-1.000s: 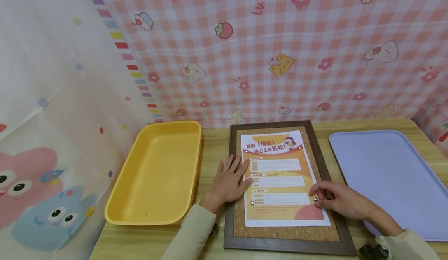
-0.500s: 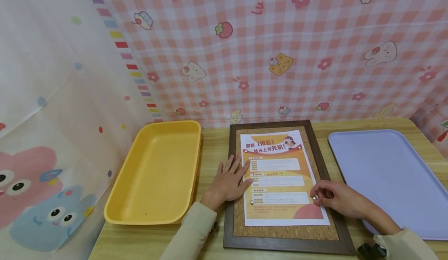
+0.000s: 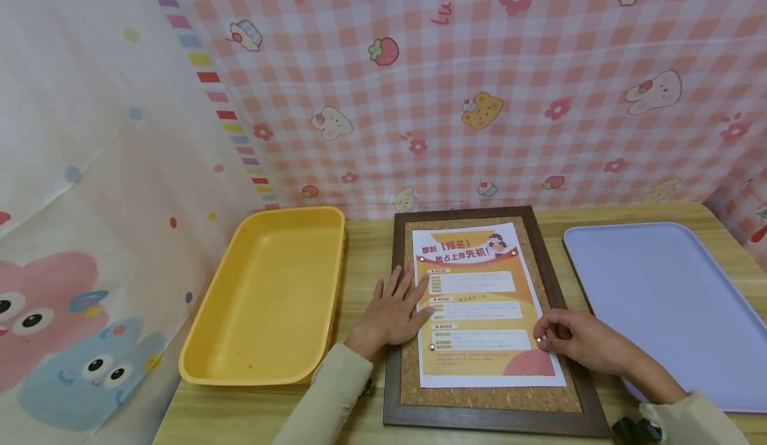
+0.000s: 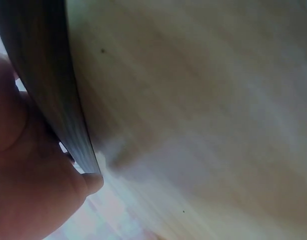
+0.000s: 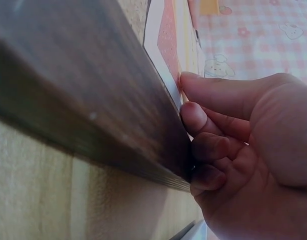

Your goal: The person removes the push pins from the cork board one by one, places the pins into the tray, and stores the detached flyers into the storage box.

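A printed orange-and-white poster (image 3: 479, 328) lies on a cork board (image 3: 497, 398) with a dark wooden frame (image 3: 491, 420). Round silver pins sit at the poster's upper left (image 3: 422, 259), upper right (image 3: 514, 253) and lower left (image 3: 431, 348). At its lower right edge my right hand (image 3: 584, 342) pinches another silver pin (image 3: 540, 340) between thumb and forefinger. That pin is hidden in the right wrist view, where the other fingers curl beside the frame. My left hand (image 3: 389, 312) rests with fingers spread across the frame's left side and onto the poster.
To the left stands a yellow tray (image 3: 263, 292); to the right lies a flat lilac tray (image 3: 665, 298). Both are on the wood-grain table (image 3: 365, 245). A pink checked cloth (image 3: 455, 98) hangs right behind the table.
My right thumb and forefinger have shifted very slightly to the right at the pin. The left hand, poster and board look the same.
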The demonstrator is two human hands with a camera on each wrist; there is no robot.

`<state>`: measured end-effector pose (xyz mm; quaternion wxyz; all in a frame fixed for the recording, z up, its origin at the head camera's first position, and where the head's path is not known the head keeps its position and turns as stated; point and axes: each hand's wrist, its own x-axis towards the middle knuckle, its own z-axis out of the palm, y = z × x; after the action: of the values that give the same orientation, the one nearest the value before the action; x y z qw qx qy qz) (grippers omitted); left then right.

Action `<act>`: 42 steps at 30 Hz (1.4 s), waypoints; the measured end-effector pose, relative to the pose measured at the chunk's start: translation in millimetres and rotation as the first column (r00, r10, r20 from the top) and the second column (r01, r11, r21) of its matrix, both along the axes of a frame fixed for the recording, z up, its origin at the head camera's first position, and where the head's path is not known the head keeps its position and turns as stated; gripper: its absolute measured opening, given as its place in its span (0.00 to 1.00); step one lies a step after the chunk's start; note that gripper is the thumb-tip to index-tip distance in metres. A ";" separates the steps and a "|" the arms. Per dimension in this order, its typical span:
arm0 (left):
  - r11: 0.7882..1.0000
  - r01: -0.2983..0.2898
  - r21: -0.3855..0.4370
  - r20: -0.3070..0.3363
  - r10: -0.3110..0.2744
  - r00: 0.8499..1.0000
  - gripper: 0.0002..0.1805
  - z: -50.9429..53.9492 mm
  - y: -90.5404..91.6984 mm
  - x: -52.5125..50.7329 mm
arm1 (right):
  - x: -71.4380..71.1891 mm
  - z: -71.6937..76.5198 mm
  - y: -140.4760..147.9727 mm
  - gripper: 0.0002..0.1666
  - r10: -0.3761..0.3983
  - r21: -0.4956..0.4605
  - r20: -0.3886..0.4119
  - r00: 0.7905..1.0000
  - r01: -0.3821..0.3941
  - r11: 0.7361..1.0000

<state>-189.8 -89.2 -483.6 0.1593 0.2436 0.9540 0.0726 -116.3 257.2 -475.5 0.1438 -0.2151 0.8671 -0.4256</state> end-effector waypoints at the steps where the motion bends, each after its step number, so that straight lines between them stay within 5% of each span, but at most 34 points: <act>1: 1.000 -0.001 0.004 0.002 0.001 1.000 0.36 0.0 0.0 0.2 | 0.1 0.0 -0.1 0.03 -0.001 -0.002 0.000 1.000 0.001 1.000; 25: 1.000 -0.007 0.028 0.029 0.006 1.000 0.36 -5.2 -1.3 -2.2 | 0.7 -5.3 -0.1 0.09 0.021 -0.013 -0.094 0.995 -0.022 1.000; 42: 1.000 -0.001 0.014 0.032 0.000 0.999 0.36 1.9 0.4 0.1 | 2.5 -6.9 -1.0 0.10 0.021 -0.023 -0.150 0.988 -0.024 0.999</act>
<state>-189.7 -88.8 -481.7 0.1730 0.2433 0.9508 0.0831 -113.8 256.1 -482.5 0.0803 -0.2581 0.8676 -0.4174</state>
